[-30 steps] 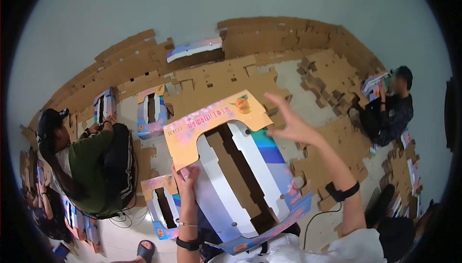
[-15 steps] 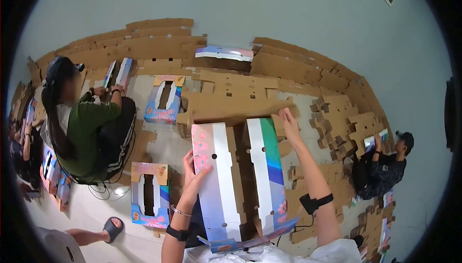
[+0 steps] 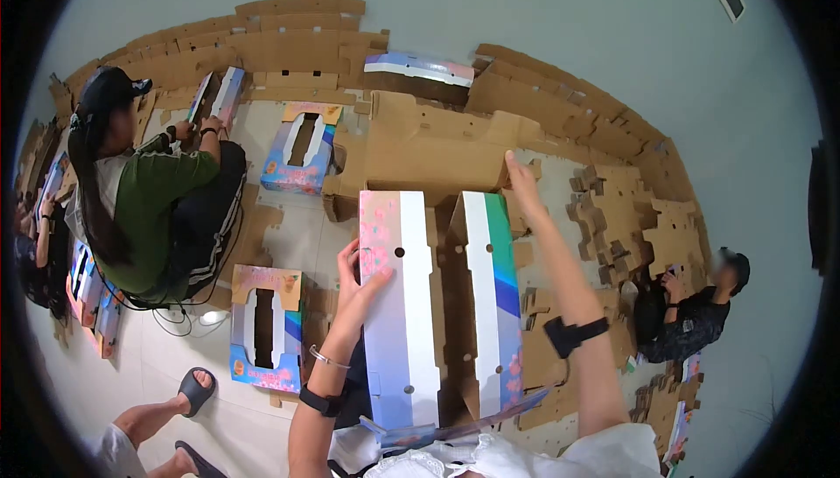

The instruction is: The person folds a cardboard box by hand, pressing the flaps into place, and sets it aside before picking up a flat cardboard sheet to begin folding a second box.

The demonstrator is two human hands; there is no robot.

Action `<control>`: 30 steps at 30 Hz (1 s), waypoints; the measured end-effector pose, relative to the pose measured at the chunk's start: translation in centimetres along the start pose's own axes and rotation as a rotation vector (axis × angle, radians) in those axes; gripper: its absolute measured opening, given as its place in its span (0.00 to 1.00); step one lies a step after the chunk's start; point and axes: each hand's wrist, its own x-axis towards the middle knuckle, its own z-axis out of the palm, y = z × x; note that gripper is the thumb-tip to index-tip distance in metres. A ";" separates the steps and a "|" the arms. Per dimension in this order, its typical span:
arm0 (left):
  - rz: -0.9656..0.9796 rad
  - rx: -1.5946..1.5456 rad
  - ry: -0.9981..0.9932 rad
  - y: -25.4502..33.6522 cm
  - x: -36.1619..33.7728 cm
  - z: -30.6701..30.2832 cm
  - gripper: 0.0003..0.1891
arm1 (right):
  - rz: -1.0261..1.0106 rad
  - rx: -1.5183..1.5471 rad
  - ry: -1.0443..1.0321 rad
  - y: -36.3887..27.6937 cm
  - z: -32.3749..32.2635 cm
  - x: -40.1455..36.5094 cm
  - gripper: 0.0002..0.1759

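Observation:
A printed cardboard box [image 3: 395,303] lies in front of me, with pink blossoms, white strips and blue and green bands. Between its two top panels runs a long opening onto the brown inside. My left hand [image 3: 356,278] is closed on its left side, thumb on the top panel and fingers around the edge. At the far end a wide brown end flap [image 3: 437,141] stands raised. My right hand [image 3: 522,185] grips the right edge of this flap; part of its fingers is hidden.
Two printed boxes stand at left, a nearer box [image 3: 239,320] and a farther box [image 3: 282,158]. A person in green [image 3: 162,207] crouches there over another box. At right sits a person in dark clothes [image 3: 691,320] beside cardboard pieces [image 3: 612,215]. A sandaled foot [image 3: 199,390] is at lower left.
The brown end flap has come up from lying outward to standing, with my right hand at its edge. My left hand keeps its hold. Another sandaled foot shows at lower left.

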 end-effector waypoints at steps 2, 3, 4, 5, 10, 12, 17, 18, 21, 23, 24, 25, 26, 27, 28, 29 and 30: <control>-0.002 0.022 -0.004 0.1 -0.3 -0.1 0.43 | 0.006 -0.119 -0.144 -2.6 -1.8 -3.3 0.28; -0.007 0.018 -0.005 0.5 -0.5 0.1 0.43 | -0.118 -0.204 -0.229 -3.8 -3.2 -6.3 0.30; -0.011 0.021 -0.006 0.7 -0.6 0.2 0.42 | -0.096 -0.305 -0.266 -3.8 -5.2 -8.7 0.30; -0.022 0.036 -0.014 0.8 -0.6 0.0 0.42 | -0.072 -0.403 -0.301 -3.3 -7.1 -11.4 0.31; 0.002 0.023 -0.005 0.1 -0.1 0.1 0.41 | 0.191 0.015 -0.683 -2.4 -9.5 -27.4 0.26; 0.001 0.021 -0.009 -0.4 0.4 0.0 0.41 | 0.237 0.149 -0.742 -2.5 -8.7 -31.3 0.26; 0.013 0.046 0.028 -0.8 0.8 0.4 0.41 | 0.286 0.438 -0.913 -2.0 -10.7 -34.9 0.28; 0.019 0.058 0.043 -0.8 1.1 0.4 0.41 | 0.309 0.394 -0.969 -2.5 -10.9 -34.7 0.27; 0.052 0.096 0.034 -0.4 3.4 -0.7 0.43 | 0.329 0.228 -1.083 -3.9 -10.7 -33.6 0.26; 0.067 0.112 0.001 1.2 4.3 -0.5 0.44 | 0.269 0.203 -1.141 -3.9 -10.1 -32.5 0.27; 0.105 0.084 0.037 2.5 4.6 -0.2 0.44 | 0.202 0.180 -1.202 -3.8 -9.7 -32.2 0.29; 0.146 0.057 0.076 3.3 4.8 -0.4 0.44 | 0.204 0.185 -1.208 -3.9 -9.2 -32.0 0.29; 0.145 0.060 0.083 3.6 5.0 -0.7 0.44 | 0.161 0.116 -1.212 -4.0 -8.8 -31.7 0.29; 0.162 0.037 0.077 3.8 5.3 -1.1 0.44 | 0.118 0.045 -1.215 -4.1 -8.4 -31.6 0.29; 0.182 0.013 0.072 4.0 5.5 -1.5 0.44 | 0.116 0.043 -1.223 -4.2 -7.8 -31.5 0.29; 0.167 0.008 0.091 3.2 6.0 -2.3 0.44 | 0.112 -0.010 -1.174 -4.3 -7.3 -31.6 0.31; 0.167 0.006 0.096 3.2 6.1 -2.5 0.44 | 0.109 -0.061 -1.122 -4.3 -7.0 -31.7 0.33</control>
